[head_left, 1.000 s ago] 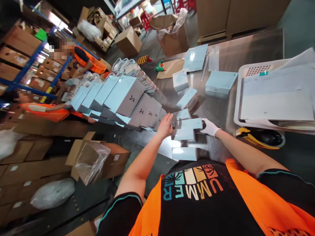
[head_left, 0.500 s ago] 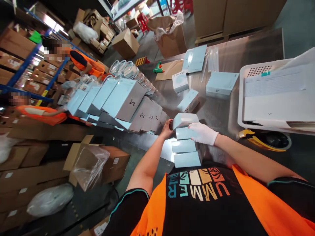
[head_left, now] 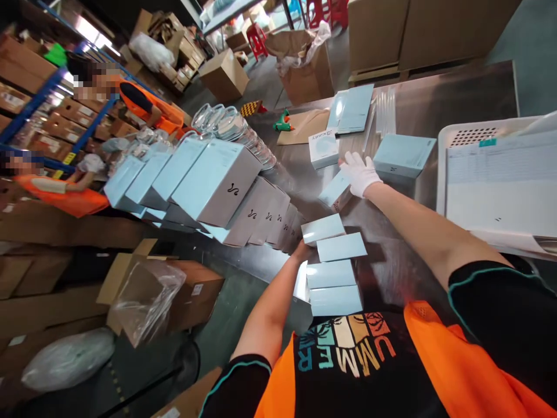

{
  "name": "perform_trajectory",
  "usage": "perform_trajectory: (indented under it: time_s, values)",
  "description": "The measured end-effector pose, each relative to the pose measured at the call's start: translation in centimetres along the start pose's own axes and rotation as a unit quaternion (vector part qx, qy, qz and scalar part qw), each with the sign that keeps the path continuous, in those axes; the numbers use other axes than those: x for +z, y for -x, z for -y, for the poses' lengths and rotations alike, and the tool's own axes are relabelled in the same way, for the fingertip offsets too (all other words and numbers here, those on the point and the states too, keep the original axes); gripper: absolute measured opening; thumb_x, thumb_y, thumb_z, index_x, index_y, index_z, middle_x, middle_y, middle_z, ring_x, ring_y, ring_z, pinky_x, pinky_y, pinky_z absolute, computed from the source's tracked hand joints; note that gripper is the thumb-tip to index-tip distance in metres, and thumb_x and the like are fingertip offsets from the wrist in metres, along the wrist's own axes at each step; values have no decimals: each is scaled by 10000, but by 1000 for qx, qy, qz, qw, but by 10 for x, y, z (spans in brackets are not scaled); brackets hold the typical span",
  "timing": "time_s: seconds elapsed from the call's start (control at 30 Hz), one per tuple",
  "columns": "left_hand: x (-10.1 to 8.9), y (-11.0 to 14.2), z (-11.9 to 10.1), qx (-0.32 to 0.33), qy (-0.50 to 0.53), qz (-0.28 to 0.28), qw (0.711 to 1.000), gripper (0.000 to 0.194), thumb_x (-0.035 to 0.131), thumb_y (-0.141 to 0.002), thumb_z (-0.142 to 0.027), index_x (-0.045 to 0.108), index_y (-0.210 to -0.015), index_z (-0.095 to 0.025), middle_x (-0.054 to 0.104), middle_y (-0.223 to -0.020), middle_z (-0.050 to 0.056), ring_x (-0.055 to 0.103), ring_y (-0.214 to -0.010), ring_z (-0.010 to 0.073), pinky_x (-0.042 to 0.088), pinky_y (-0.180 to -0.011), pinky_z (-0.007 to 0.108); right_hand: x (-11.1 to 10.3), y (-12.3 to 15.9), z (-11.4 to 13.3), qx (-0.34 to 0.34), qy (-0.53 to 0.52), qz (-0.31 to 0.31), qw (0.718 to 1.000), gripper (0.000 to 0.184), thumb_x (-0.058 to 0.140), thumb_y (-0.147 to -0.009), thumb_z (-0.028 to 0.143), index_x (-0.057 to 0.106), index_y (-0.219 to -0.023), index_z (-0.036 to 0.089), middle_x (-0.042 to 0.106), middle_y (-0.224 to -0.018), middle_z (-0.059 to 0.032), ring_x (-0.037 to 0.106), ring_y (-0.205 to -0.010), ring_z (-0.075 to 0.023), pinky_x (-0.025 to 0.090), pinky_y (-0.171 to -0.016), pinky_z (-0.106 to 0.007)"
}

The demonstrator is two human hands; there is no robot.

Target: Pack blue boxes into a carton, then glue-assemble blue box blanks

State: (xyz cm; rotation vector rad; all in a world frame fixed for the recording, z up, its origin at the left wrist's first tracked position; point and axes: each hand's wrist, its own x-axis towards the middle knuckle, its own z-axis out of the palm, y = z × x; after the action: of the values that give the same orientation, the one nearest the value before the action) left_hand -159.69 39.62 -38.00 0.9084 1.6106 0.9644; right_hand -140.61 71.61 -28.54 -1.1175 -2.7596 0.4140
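Observation:
My left hand [head_left: 303, 248], bare, is at the left end of a light blue box [head_left: 322, 228], the farthest in a short row before me; its fingers are mostly hidden behind that box. A second light blue box [head_left: 342, 247] sits askew to the right. Two more light blue boxes, a middle one [head_left: 331, 274] and a near one [head_left: 336, 301], lie closest to my body. My right hand [head_left: 360, 175], in a white glove, is stretched out with fingers spread. Its fingertips reach the right end of another light blue box [head_left: 335, 187]; contact there is hard to make out.
Stacked light blue boxes [head_left: 217, 180] and clear round containers [head_left: 235, 130] stand at left. Beyond lie a white box [head_left: 323, 148], a green glue gun [head_left: 284, 121] and flat blue pieces [head_left: 351, 109]. Right are a blue box [head_left: 404, 154] and white basket [head_left: 442, 168]. Co-workers [head_left: 152, 110] stand left.
My right hand has left the row and moved away from me to the box beyond. The row's far boxes have shifted and now sit askew. My left hand stays at the row's far end.

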Motion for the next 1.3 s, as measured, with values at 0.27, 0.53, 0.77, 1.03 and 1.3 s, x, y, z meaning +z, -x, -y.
perform_trajectory:
  time_s: [0.27,0.53,0.77,1.03,1.3]
  values:
    - [2,9,-12,-19,-18,-17,1000,385,900,-694,-158,802,-1064,-118,814,-1208,160,705,-1236,357,508,-1194,550,7,-1,-28,-9,-149,114,982,1023,894,-645,223,496,-1585,155,449,-1676,-200,531,-1479,-373,483,-1224,-463]
    - [13,15,-33,-43,21,-62,997,497,826,-682,-148,775,-1176,-124,830,-1037,106,735,-1126,327,564,-1096,494,-49,47,106,-155,-10,64,986,695,821,-825,481,658,-1414,150,671,-1354,-223,662,-1253,-442,541,-1040,-512]
    - [9,36,-52,-47,44,-176,982,643,599,-733,-210,671,-1367,-134,798,-1143,139,784,-982,267,644,-947,469,-30,43,99,-142,-86,87,982,567,666,-1004,373,621,-1492,88,631,-1504,-224,624,-1374,-350,473,-1179,-430]
    - [21,46,-124,197,-251,-259,912,518,549,-1043,-395,599,-1519,-198,449,-1739,172,386,-1648,314,291,-1378,511,-37,21,-112,289,84,16,954,1015,761,-922,616,400,-1636,-10,384,-1637,-374,364,-1538,-453,328,-1234,-604]
    - [64,-23,-156,96,-547,-82,827,696,531,-1094,-492,381,-1744,-294,158,-1871,110,111,-1738,399,209,-1374,668,-1,44,-34,147,128,195,961,856,716,-886,716,691,-1437,61,584,-1456,-341,530,-1349,-486,330,-1179,-721]
